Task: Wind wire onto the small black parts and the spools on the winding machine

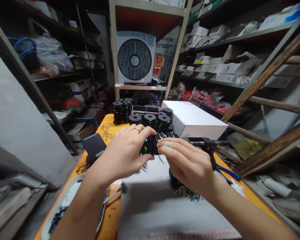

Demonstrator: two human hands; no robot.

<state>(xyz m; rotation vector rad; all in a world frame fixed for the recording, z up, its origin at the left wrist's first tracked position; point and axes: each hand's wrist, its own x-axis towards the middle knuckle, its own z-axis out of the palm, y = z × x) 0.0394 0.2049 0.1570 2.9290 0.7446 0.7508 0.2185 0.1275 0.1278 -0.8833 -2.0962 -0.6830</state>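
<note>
My left hand [125, 150], with a ring on one finger, holds a black spool [148, 146] with small coloured specks, thumb below and fingers above. My right hand [187, 160] has its fingers bent together against the spool's right side, a pale wrap round one finger. What its fingertips hold, if anything, is hidden. Several similar black spools [150, 120] stand upright behind, and a phone [146, 109] lies on top of some. Small coloured beads [190, 194] are heaped on the white sheet [145, 206] below my right hand.
A white box [205, 125] and a black rod-like tool [202, 142] stand at the right; blue handles [227, 171] lie nearby. Eyeglasses [106, 133], a dark flat object [93, 146] and a white tray [65, 196] are at the left. A fan [135, 60] and wooden ladder [272, 80] stand beyond.
</note>
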